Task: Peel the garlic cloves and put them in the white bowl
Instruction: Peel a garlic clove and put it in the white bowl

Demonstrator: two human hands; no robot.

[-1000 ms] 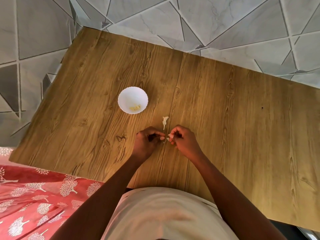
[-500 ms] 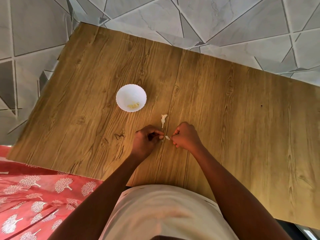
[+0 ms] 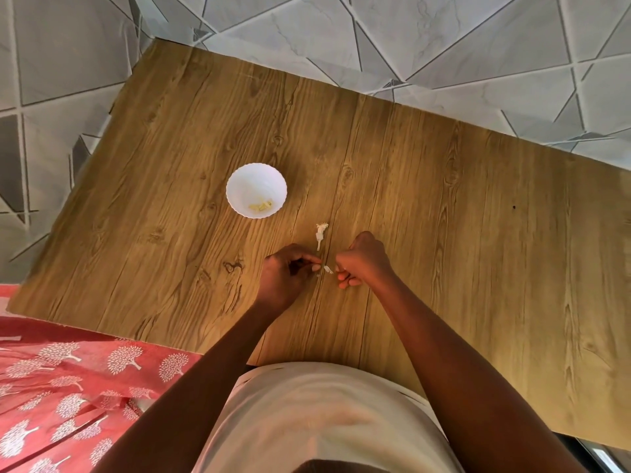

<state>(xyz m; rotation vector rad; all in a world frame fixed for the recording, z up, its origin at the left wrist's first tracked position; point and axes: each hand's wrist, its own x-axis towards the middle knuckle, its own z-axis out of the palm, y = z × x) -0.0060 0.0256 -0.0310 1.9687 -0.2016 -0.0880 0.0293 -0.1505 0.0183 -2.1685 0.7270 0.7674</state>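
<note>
Garlic scrap (image 3: 328,269) sits between our fingertips; left hand (image 3: 285,275) pinches something tiny, right hand (image 3: 362,260) curled, contents unclear. White bowl (image 3: 256,190) beyond left.

white bowl (image 3: 256,186), wood-grain table (image 3: 444,216), red tree-print cloth (image 3: 68,387)

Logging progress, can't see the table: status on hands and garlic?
Left hand and right hand pinching small garlic clove. Round white bowl holds peeled pieces. Papery skin scrap nearby, nothing blocking.
</note>
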